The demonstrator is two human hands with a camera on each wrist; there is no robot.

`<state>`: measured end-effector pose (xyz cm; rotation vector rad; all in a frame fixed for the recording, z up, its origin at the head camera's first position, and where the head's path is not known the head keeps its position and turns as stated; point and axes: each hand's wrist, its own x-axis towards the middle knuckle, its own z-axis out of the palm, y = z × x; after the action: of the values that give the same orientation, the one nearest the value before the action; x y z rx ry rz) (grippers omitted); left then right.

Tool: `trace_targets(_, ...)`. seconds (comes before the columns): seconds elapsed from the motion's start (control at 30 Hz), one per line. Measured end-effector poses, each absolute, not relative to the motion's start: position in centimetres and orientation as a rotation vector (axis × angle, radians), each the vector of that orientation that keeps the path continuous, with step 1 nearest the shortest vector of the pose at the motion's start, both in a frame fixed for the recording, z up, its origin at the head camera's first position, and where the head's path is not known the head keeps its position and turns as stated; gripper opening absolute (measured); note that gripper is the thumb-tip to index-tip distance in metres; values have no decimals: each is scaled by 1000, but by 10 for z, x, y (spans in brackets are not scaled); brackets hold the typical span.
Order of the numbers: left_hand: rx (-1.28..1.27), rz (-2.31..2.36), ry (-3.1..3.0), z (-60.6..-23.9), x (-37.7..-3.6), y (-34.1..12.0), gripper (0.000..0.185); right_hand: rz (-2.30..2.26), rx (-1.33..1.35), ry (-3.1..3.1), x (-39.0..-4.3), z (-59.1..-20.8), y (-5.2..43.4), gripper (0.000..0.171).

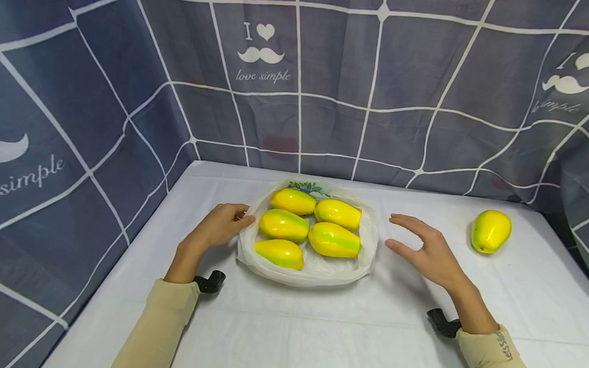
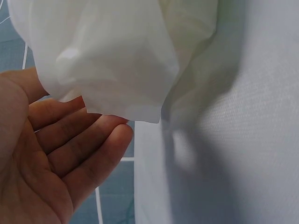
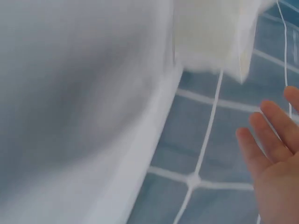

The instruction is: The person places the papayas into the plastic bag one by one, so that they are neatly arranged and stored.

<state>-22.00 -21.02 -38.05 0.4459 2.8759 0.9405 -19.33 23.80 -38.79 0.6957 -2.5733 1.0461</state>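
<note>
A white plastic bag (image 1: pixel 314 278) lies with its mouth spread wide, and several yellow-green papayas (image 1: pixel 335 240) rest inside it. At its left side, my left hand (image 1: pixel 218 224) touches the rim with thumb and fingertips. In the left wrist view the bag's side (image 2: pixel 117 60) hides part of the thumb and fingertips, while the fingers look loosely extended. To the right of the bag, my right hand (image 1: pixel 429 254) hovers apart from it, thumb and fingers spread and holding nothing. The right wrist view also shows a gap between the fingers (image 3: pixel 268 140) and the bag (image 3: pixel 210 37).
Another papaya (image 1: pixel 491 232) lies alone on the white-covered table (image 1: pixel 286 339), toward the far right. A dark grid-patterned cloth (image 1: pixel 331 58) hangs behind the table and along its left side. Black wrist mounts (image 1: pixel 210 282) sit below both hands.
</note>
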Motion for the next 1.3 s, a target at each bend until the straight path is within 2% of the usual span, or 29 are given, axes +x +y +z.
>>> trace_targets(0.3,451,952,2866,-379,-220,-211,38,1013,507,-2627,-181,-371,290,48)
trace_targets(0.87,448,927,2880,-385,-219,-211,38,1052,52,-2648,-187,-392,364,50)
trace_targets(1.3,466,936,2885,-382,-220,-209,37,1027,-202,-2714,-200,-395,386,61)
